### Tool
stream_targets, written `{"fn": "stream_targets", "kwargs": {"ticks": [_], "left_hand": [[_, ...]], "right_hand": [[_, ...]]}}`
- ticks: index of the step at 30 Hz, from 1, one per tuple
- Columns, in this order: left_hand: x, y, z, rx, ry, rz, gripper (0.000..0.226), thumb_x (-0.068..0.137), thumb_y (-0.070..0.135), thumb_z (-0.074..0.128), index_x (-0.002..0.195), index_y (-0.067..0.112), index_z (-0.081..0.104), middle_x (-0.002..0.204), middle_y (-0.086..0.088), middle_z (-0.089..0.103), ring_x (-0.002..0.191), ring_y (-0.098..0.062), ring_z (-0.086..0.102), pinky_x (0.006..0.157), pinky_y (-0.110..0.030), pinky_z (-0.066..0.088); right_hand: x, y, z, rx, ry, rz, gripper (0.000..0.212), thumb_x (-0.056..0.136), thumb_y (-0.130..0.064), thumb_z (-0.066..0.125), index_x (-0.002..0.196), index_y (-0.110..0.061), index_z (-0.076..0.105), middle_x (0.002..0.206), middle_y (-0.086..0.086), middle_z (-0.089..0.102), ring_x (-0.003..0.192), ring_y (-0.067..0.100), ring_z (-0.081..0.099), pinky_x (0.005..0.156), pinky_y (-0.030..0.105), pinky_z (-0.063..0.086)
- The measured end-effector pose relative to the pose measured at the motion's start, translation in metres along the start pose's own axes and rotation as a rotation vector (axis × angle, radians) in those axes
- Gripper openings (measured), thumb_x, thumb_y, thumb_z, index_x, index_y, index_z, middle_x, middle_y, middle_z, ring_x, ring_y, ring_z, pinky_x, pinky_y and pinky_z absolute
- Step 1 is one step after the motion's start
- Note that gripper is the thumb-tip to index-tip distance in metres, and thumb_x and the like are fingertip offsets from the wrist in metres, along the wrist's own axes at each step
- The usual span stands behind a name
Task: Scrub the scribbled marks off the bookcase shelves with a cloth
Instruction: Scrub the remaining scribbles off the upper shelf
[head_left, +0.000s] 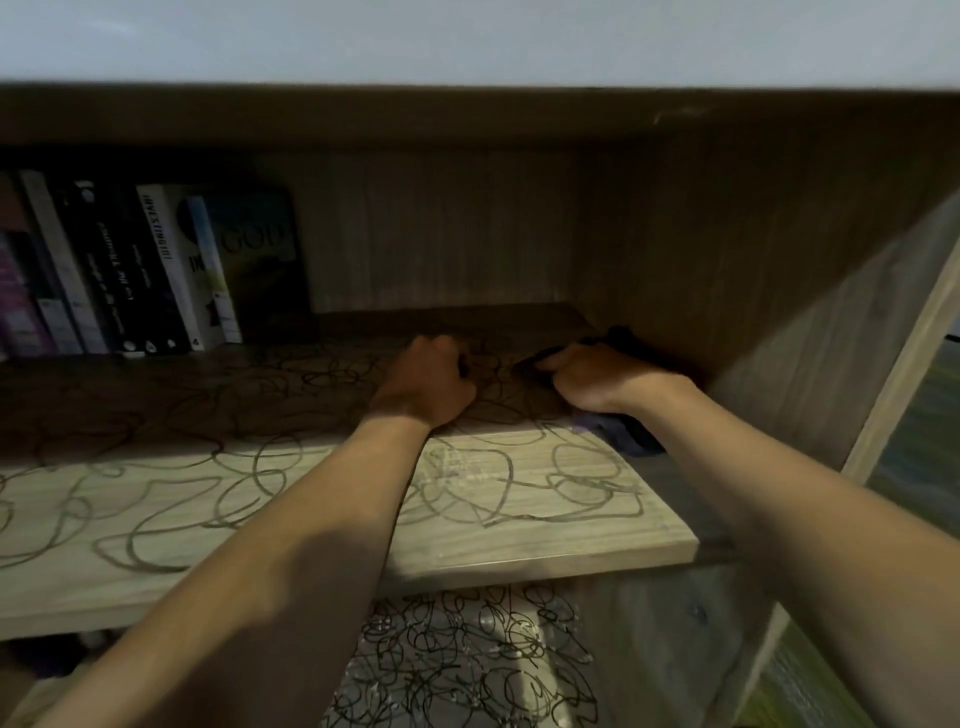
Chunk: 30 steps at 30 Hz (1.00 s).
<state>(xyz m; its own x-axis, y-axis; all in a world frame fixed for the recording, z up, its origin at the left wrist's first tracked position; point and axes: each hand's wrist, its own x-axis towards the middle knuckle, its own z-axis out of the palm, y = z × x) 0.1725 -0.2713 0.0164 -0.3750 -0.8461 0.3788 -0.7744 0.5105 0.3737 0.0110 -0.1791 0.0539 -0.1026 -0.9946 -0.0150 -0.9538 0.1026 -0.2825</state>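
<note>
Head view looks into a wooden bookcase (727, 249), where both forearms reach over a shelf (519, 545) covered with looping dark scribbles (244, 483). Left hand (431, 382) rests on the shelf in the shadowed middle, its fingers curled into a loose fist that holds nothing I can make out. Right hand (597, 376) sits close by, deeper toward the right side wall, gripping a dark cloth (623, 434) and pressing it onto the shelf; part of the cloth bunches out below the wrist, and another bit shows beyond the fingers near the back corner. Scribbles run between the two hands and across the lit front strip of the shelf. A row of books (135, 270) stands upright at the back left, well apart from the hands. Below, a lower shelf (467, 665) carries denser black scribbles.
</note>
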Motion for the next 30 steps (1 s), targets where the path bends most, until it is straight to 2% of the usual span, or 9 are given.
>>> {"fn": "stream_targets", "kwargs": {"ticks": [4,7,9,13,15,20,23,25,30], "left_hand": [[0.001,0.0,0.0,0.02,-0.003,0.004,0.025,0.083,0.024,0.06,0.105,0.015,0.068,0.112,-0.015,0.064,0.107,-0.032,0.058,0.089,-0.035,0.05],[-0.003,0.002,-0.002,0.024,-0.011,0.003,0.025,0.083,0.023,0.059,0.104,0.014,0.068,0.112,-0.016,0.063,0.106,-0.032,0.057,0.087,-0.034,0.049],[-0.007,0.005,-0.005,0.013,-0.012,-0.001,0.027,0.082,0.021,0.059,0.106,0.013,0.067,0.112,-0.017,0.063,0.104,-0.032,0.059,0.086,-0.035,0.051],[-0.013,0.009,-0.01,0.011,0.015,-0.007,0.025,0.085,0.019,0.057,0.107,0.013,0.068,0.108,-0.017,0.065,0.102,-0.033,0.06,0.082,-0.034,0.049],[-0.018,0.013,-0.011,0.017,0.029,-0.008,0.026,0.086,0.019,0.056,0.109,0.013,0.068,0.107,-0.017,0.065,0.102,-0.034,0.059,0.08,-0.033,0.048],[-0.034,0.02,-0.014,0.046,0.031,-0.034,0.026,0.087,0.02,0.056,0.111,0.013,0.065,0.109,-0.017,0.063,0.105,-0.035,0.057,0.079,-0.034,0.047],[-0.035,0.021,-0.015,0.053,0.023,-0.051,0.028,0.088,0.02,0.055,0.113,0.013,0.065,0.11,-0.018,0.063,0.105,-0.035,0.058,0.079,-0.034,0.047],[-0.034,0.022,-0.015,0.055,0.014,-0.055,0.028,0.089,0.02,0.055,0.114,0.014,0.065,0.111,-0.017,0.063,0.106,-0.035,0.057,0.078,-0.033,0.046],[-0.036,0.02,-0.015,0.032,-0.008,-0.088,0.029,0.088,0.021,0.056,0.114,0.014,0.065,0.112,-0.017,0.061,0.103,-0.035,0.059,0.079,-0.033,0.047]], "right_hand": [[-0.026,0.016,0.001,-0.074,-0.022,0.021,0.044,0.1,-0.009,0.038,0.142,-0.019,0.044,0.146,0.006,0.044,0.126,0.021,0.046,0.087,0.013,0.031],[-0.015,0.015,-0.007,-0.059,0.034,0.096,0.04,0.104,-0.022,0.03,0.142,-0.023,0.044,0.149,0.006,0.039,0.131,0.023,0.041,0.099,0.021,0.03],[-0.019,0.005,0.0,-0.037,0.022,0.061,0.041,0.103,-0.02,0.032,0.142,-0.019,0.045,0.149,0.008,0.039,0.132,0.024,0.04,0.102,0.024,0.029],[-0.061,0.015,0.01,0.065,0.038,-0.033,0.042,0.099,-0.01,0.036,0.134,-0.023,0.055,0.138,0.005,0.054,0.124,0.021,0.05,0.091,0.019,0.037],[-0.061,0.021,0.0,0.025,0.024,-0.007,0.042,0.099,-0.008,0.036,0.134,-0.022,0.055,0.14,0.003,0.052,0.126,0.02,0.047,0.091,0.016,0.033],[-0.043,0.0,0.002,-0.037,-0.044,-0.024,0.045,0.098,-0.012,0.036,0.143,-0.018,0.043,0.149,0.008,0.04,0.133,0.025,0.039,0.104,0.024,0.029],[-0.075,0.006,0.013,0.035,-0.006,-0.133,0.046,0.098,-0.013,0.039,0.14,-0.027,0.048,0.143,0.004,0.048,0.129,0.023,0.045,0.1,0.024,0.036],[-0.086,0.018,0.007,0.038,0.011,-0.1,0.044,0.099,-0.013,0.037,0.138,-0.03,0.05,0.143,0.001,0.048,0.129,0.02,0.046,0.095,0.02,0.036],[-0.057,0.011,0.0,-0.027,-0.025,0.002,0.041,0.098,-0.014,0.033,0.135,-0.015,0.052,0.142,0.011,0.047,0.126,0.028,0.045,0.102,0.028,0.035]]}}
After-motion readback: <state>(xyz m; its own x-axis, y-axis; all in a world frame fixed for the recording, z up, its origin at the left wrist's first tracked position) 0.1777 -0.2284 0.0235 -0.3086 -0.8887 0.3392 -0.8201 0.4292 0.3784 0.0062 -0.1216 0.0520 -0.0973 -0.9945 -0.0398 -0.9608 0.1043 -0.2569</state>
